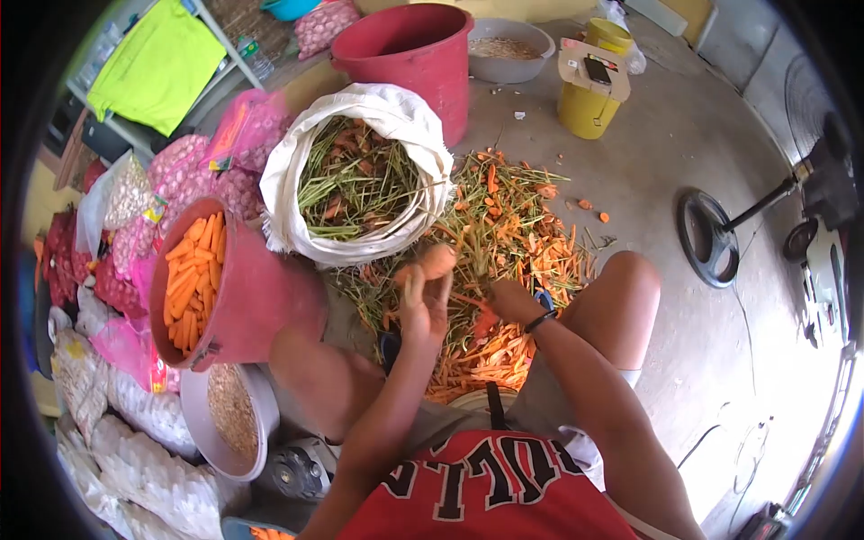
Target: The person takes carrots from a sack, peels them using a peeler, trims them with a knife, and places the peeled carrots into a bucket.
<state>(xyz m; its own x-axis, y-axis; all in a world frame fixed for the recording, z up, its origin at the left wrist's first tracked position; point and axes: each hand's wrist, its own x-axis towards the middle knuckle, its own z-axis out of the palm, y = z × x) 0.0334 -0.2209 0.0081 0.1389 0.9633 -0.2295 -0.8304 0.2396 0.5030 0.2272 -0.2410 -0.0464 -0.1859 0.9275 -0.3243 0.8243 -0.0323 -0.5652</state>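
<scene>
My left hand is raised over the peelings, its fingers closed on a thick carrot. To its right, my right hand is curled shut, with a dark band on the wrist. What it holds is hidden by the fingers; a reddish-orange piece shows just below it. Beneath both hands spreads a heap of carrot peelings and green stalks. A white woven sack full of stalks and carrot tops stands just beyond my left hand.
Left of my knee a tilted red bucket holds peeled carrots. Beyond the sack are a tall red tub and a yellow bucket with a phone on top. Garlic bags crowd the left; a fan base stands right.
</scene>
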